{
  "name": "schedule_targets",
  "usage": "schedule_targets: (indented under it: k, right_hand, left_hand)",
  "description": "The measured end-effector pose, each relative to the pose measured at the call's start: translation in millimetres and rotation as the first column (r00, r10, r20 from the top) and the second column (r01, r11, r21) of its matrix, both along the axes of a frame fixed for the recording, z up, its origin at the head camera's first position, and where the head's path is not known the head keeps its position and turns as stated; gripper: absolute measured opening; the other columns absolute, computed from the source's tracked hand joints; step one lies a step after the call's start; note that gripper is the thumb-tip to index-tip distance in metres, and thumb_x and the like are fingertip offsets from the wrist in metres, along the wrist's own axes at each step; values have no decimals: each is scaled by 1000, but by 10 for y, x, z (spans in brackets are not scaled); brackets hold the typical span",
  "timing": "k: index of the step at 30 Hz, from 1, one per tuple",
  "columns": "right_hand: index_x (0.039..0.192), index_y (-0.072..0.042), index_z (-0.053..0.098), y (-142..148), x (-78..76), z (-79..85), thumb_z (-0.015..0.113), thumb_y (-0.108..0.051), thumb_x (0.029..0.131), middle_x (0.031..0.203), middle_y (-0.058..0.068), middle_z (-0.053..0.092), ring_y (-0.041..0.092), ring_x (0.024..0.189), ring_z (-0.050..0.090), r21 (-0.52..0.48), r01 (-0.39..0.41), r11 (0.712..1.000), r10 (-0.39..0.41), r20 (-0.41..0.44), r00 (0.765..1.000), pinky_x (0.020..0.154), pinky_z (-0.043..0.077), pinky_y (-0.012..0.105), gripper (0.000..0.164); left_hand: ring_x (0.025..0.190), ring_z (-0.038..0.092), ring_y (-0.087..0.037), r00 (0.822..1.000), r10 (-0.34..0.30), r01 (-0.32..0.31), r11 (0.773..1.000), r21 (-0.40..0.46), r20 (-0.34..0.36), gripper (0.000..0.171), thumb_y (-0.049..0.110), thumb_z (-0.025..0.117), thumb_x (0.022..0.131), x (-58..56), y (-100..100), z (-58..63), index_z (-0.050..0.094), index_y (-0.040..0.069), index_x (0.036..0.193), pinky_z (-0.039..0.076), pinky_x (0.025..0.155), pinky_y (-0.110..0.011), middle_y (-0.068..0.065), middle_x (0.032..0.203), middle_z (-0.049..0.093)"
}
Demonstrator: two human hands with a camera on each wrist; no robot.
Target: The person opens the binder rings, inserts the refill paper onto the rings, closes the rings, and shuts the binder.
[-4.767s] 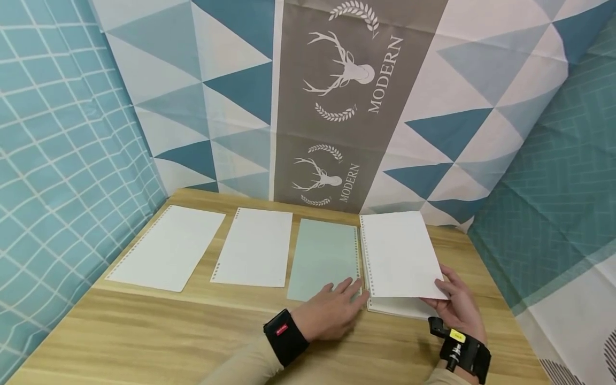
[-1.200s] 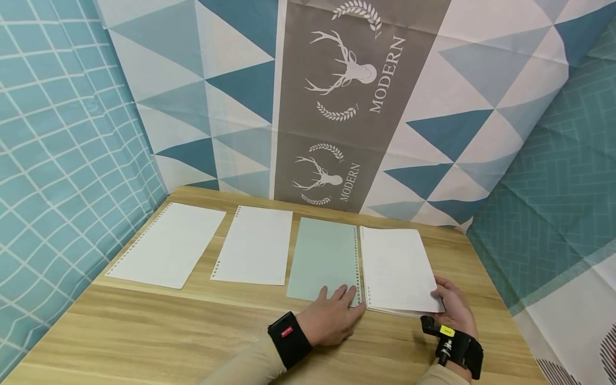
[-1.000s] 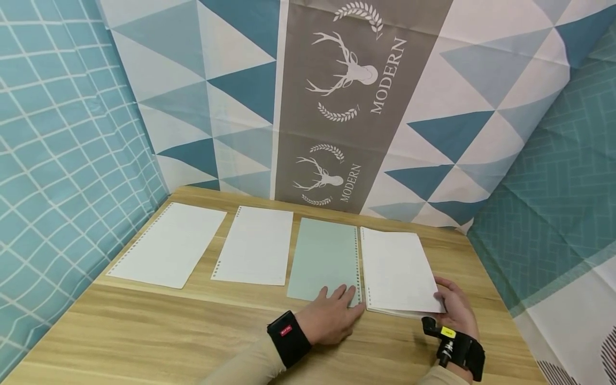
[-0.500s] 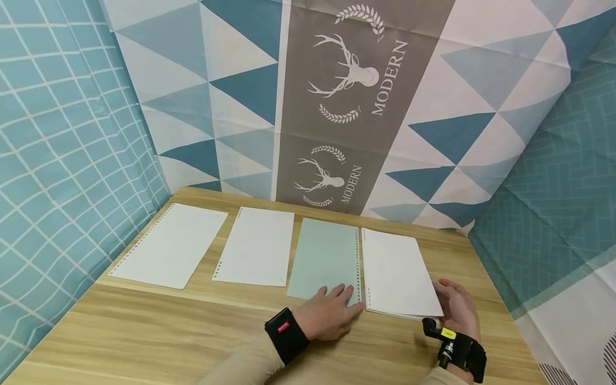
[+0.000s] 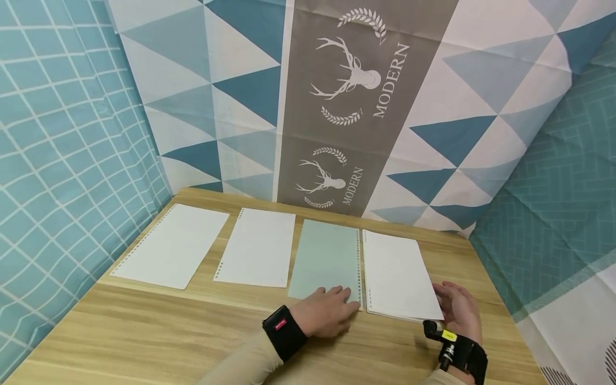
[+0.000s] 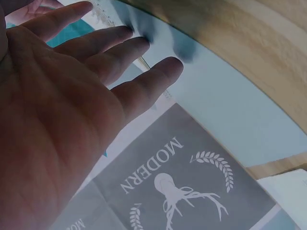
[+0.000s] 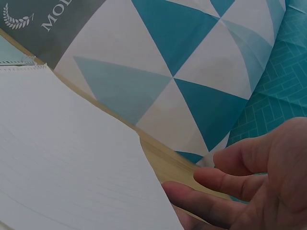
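Observation:
A stack of white loose-leaf paper (image 5: 397,278), punched with holes along its left edge, lies at the right of the table. Beside the stack's lower right edge is my right hand (image 5: 459,310), its thumb and fingers apart. Nothing is pinched between them in the right wrist view, where a fingertip (image 7: 172,189) meets or nearly meets the paper's edge. My left hand (image 5: 324,313) has its fingers spread loosely at the lower right corner of a pale green punched sheet (image 5: 324,256). In the left wrist view, its fingertips are over the green sheet (image 6: 225,96).
Two white punched sheets lie flat to the left: one next to the green sheet, the middle sheet (image 5: 257,248), and a far-left sheet (image 5: 170,246). Patterned cloth (image 5: 332,107) hangs behind the wooden table (image 5: 159,326), with more cloth at both sides.
The top white sheet, earlier raised in my right hand, has come down onto the stack, and the right hand has let go of it. My left hand has shifted slightly left.

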State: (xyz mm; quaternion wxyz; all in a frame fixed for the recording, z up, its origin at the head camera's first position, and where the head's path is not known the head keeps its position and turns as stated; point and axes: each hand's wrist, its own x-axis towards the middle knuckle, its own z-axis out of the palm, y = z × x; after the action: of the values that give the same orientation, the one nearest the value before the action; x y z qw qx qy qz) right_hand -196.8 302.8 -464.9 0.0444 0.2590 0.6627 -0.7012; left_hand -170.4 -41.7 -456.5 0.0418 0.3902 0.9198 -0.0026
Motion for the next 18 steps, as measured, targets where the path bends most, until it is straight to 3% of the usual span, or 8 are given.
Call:
schedule_targets:
  k: [11,14,18]
  right_hand:
    - [134,-25,45,-60,3,16,40,-39,109,103,-18,69,6,110,64,-8,105,994,-105,2,994,90,54,24,29]
    - [135,-24,45,-84,15,30,43,-42,108,108,-16,67,8,114,63,-14,148,989,-148,-2,989,89,55,22,33]
    - [136,-23,47,-116,29,49,45,-44,106,113,-14,65,10,116,62,-17,189,982,-189,-9,982,88,56,22,36]
  left_hand:
    - [142,51,-26,988,125,-134,986,101,89,47,38,55,104,-235,-308,91,51,24,149,50,107,-51,-10,154,51]
    - [144,47,-31,968,191,-214,967,140,161,47,35,54,105,-337,-470,128,50,19,149,47,109,-56,-15,156,47]
    - [146,44,-37,927,287,-332,928,172,240,48,31,54,105,-466,-714,145,50,14,150,43,110,-62,-20,157,45]
